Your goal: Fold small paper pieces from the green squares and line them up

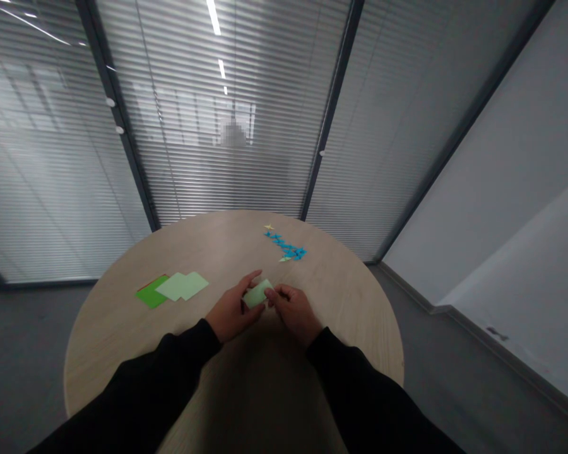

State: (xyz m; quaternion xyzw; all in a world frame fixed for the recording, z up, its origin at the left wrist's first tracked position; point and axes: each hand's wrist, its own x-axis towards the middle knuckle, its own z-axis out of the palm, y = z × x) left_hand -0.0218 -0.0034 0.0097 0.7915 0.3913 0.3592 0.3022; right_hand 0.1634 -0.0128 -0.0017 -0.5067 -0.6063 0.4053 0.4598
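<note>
Both of my hands meet over the middle of a round wooden table (123, 328). Between them is a small pale green sheet of paper (257, 292), partly folded. My left hand (231, 310) pinches its left side with thumb and fingers. My right hand (292, 309) grips its right edge with fingers curled. Black sleeves cover both arms.
Several flat paper squares (173, 288), bright green and pale green, lie on the table to the left. A cluster of small blue folded paper pieces (286, 247) with a yellow one lies at the far side. Glass walls with blinds stand behind the table.
</note>
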